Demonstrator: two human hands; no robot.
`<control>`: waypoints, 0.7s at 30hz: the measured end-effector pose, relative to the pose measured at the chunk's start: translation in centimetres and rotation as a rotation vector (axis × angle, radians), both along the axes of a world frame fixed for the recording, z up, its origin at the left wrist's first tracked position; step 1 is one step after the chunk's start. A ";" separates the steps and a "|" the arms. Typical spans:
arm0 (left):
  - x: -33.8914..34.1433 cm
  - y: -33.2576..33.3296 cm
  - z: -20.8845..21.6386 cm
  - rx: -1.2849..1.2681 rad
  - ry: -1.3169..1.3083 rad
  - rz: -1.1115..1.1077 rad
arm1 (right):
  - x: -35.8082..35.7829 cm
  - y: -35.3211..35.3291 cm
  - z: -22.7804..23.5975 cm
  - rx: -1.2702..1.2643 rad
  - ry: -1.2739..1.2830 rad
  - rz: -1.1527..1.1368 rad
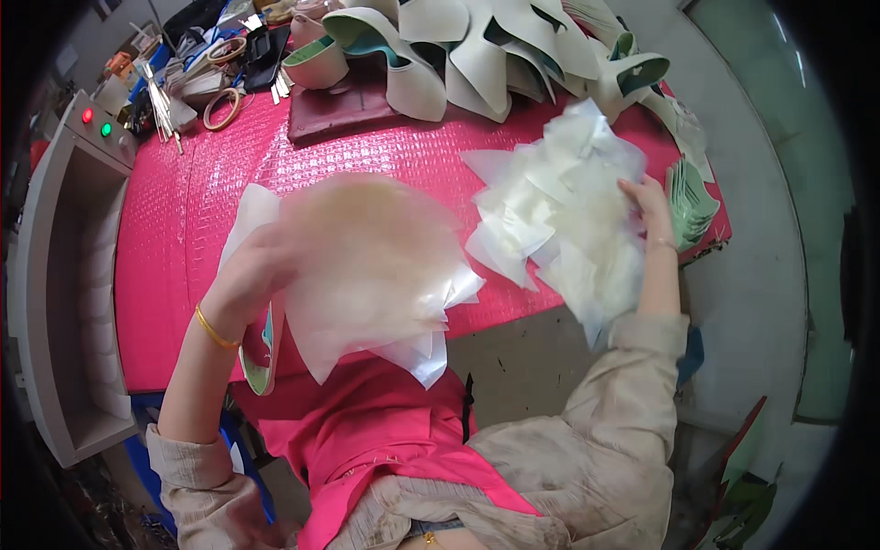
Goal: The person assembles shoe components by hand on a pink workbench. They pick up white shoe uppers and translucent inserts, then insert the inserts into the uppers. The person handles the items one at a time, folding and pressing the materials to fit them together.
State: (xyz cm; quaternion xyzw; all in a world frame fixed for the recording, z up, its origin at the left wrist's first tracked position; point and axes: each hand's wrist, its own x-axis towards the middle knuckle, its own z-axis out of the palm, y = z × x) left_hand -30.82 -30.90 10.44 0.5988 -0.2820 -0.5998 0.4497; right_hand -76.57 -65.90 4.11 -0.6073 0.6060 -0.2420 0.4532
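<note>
My left hand [255, 268], blurred by motion, is closed on a fanned bunch of thin translucent sheets [367, 266] over the table's front edge. Beneath that hand and wrist, a white curved piece with a green lining [260, 367] partly shows. At the right, my right hand [649, 203] grips the side of a loose heap of similar pale, glossy translucent sheets [559, 202] with bent fingers. Some of the heap's lower sheets reach past the front edge. The sheets hide most of the left fingertips.
White curved pieces with green linings [486, 55] crowd the table's back, near a dark red block [344, 101]. Green layered pieces [689, 206] lie at the right edge. Tape rolls [222, 108] and tools fill the back left. A grey open cabinet [55, 275] borders the pink table [183, 275].
</note>
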 end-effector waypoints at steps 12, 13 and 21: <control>-5.4 -10.3 -2.6 -0.060 0.234 -0.038 | -21.2 22.4 17.5 -0.589 -0.107 -0.423; -6.8 -11.9 -3.5 -0.092 0.284 -0.078 | -21.2 24.3 20.1 -0.622 -0.093 -0.479; -15.8 -17.0 -4.7 -0.409 -1.034 0.061 | -26.6 27.1 25.6 -1.131 0.398 -0.414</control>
